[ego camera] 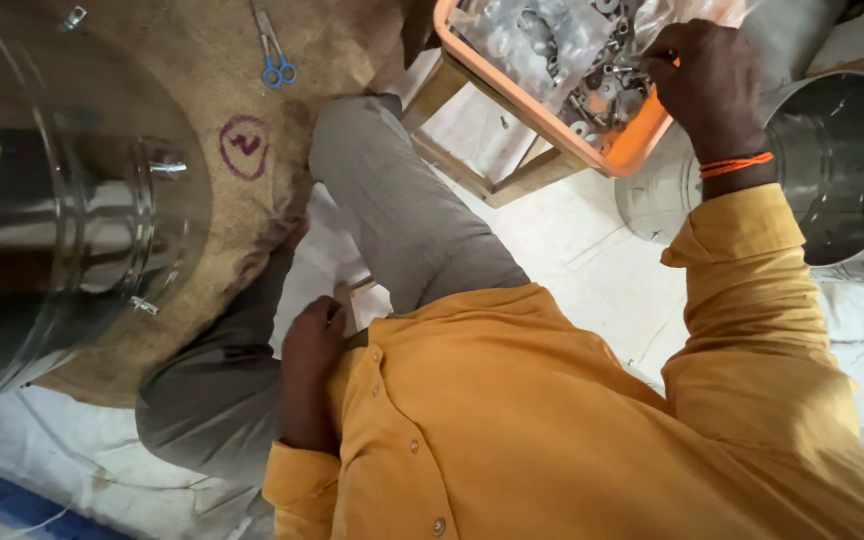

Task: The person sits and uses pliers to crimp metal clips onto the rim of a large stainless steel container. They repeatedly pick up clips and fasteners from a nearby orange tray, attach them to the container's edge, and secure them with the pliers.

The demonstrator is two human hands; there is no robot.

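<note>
I judge I'm at the picking step: my right hand (704, 85) is curled into the orange tray (620, 150), fingertips pinching among small metal parts (592, 95), too many to count. My left hand (310, 345) rests loosely closed on my knee, holding nothing I can see. Next calls for a clean lift of one piece. One pair of scissors (274, 55) lies beyond my left hand; one steel drum (62, 220) left, one pot (837, 165) by my right wrist.

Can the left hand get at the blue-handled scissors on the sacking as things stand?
Probably, with a long stretch. The left hand rests low by the lap, and the scissors lie far off on the sacking, beyond the raised knee; nothing covers them.
</note>
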